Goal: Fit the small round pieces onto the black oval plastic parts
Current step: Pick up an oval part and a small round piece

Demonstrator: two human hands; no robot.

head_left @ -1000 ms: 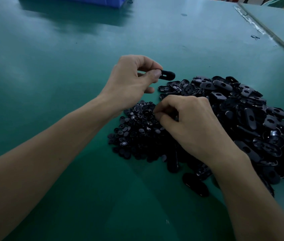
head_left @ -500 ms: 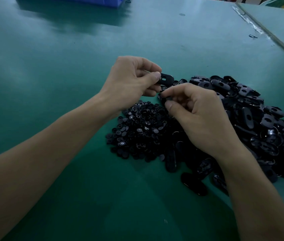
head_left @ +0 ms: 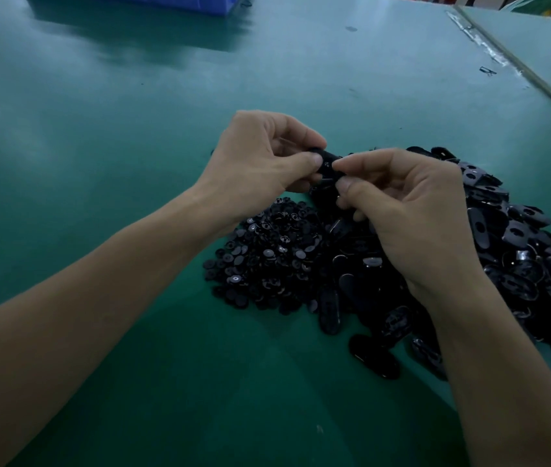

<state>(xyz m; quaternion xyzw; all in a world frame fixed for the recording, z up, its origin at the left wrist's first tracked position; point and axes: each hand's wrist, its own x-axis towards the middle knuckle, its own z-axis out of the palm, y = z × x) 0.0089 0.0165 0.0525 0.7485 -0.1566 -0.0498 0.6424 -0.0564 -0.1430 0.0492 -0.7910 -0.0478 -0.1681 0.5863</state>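
Left hand (head_left: 260, 163): raised off the counter (head_left: 132, 129), thumb and curled fingers pinching one black oval (head_left: 327, 160) by its left end. The oval sticks out toward the right hand, roughly level.

Right hand (head_left: 412, 210): just right of the left, fingers curled, index tip and thumb tip closed on the oval's free end. Tips of the two hands are almost touching. Can't tell if a round piece sits under the right fingertips; too dark and it's covered.

Round-piece pile (head_left: 267, 254): on the counter directly below the left hand and left of the right wrist. Small black discs, some with a pale centre showing.

Oval pile (head_left: 520, 257): under and to the right of the right hand, much larger and running to the frame's right edge. Several ovals show a hole. It merges with the round-piece pile beneath the right palm.

A few loose ovals lie nearer the body than the right hand, one glossy oval (head_left: 373, 360) just left of the right forearm.

Blue bin (head_left: 173, 1): far beyond the left hand, at the counter's back edge, mostly cut off.

Counter seam (head_left: 503, 59): far beyond the right hand, running diagonally.
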